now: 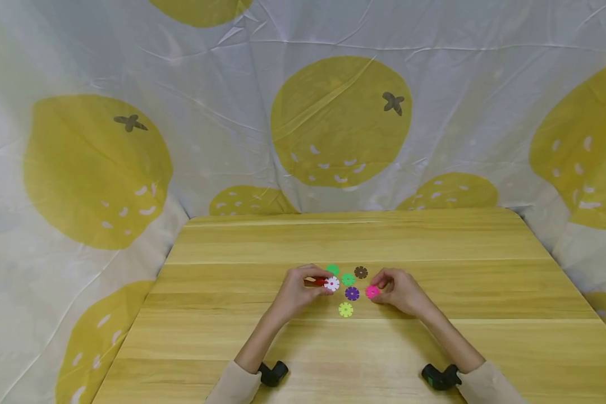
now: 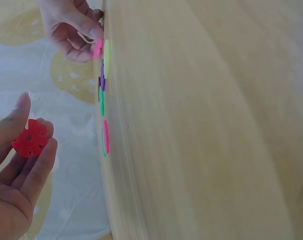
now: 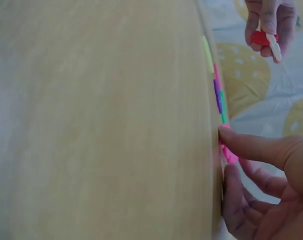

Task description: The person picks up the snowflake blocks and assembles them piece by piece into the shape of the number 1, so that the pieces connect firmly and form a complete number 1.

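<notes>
My left hand is pinching a red notched disc between thumb and fingers, up above the surface, with a white notched disc set at an angle against it; I can't tell whether their slots are fully pushed together. My right hand has its thumb and fingertips closed on a bright pink notched disc, low at the surface, and I can't tell whether that disc is lifted or touching it. Between my hands lie the other flower-shaped pieces: a purple disc in the middle, a green disc just beyond it, a brown disc farther to the right, and a yellow-green disc nearest to me. A second green disc sits just past my left fingertips, partly covered, and from the left wrist a second pink disc shows edge-on beside it. Black wrist devices stick out inward by my beige sleeves. Behind the far edge hangs a wrinkled pale cloth printed with big yellow lemons.
</notes>
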`<state>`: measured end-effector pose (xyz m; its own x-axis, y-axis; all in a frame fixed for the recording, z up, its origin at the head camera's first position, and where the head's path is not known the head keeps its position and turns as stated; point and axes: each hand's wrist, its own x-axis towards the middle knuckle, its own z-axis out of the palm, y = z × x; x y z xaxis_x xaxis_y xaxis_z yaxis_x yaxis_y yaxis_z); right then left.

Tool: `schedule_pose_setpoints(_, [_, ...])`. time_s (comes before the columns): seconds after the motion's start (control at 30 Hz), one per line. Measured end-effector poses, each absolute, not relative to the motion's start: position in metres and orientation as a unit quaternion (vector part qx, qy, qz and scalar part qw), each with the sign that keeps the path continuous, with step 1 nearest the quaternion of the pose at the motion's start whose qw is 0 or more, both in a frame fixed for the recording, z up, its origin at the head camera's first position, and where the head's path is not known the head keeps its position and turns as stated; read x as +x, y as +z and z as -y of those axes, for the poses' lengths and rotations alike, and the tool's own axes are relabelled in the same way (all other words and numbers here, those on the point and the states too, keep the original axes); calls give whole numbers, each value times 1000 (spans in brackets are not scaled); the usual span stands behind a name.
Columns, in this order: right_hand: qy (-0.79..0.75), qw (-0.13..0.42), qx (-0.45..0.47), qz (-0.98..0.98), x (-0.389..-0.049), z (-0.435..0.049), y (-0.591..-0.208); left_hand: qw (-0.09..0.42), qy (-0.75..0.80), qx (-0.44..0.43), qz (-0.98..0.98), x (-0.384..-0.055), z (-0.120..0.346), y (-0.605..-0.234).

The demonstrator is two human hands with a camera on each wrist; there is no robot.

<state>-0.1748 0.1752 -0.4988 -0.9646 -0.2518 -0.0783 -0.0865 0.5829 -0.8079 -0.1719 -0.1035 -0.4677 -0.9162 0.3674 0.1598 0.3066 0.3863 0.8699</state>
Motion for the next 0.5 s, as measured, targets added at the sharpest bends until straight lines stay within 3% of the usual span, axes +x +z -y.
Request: schedule_pose_setpoints(0.5, [-546,131,-152,-813,-173,-174,-495,27,520,211,-827,-170,102,-466])
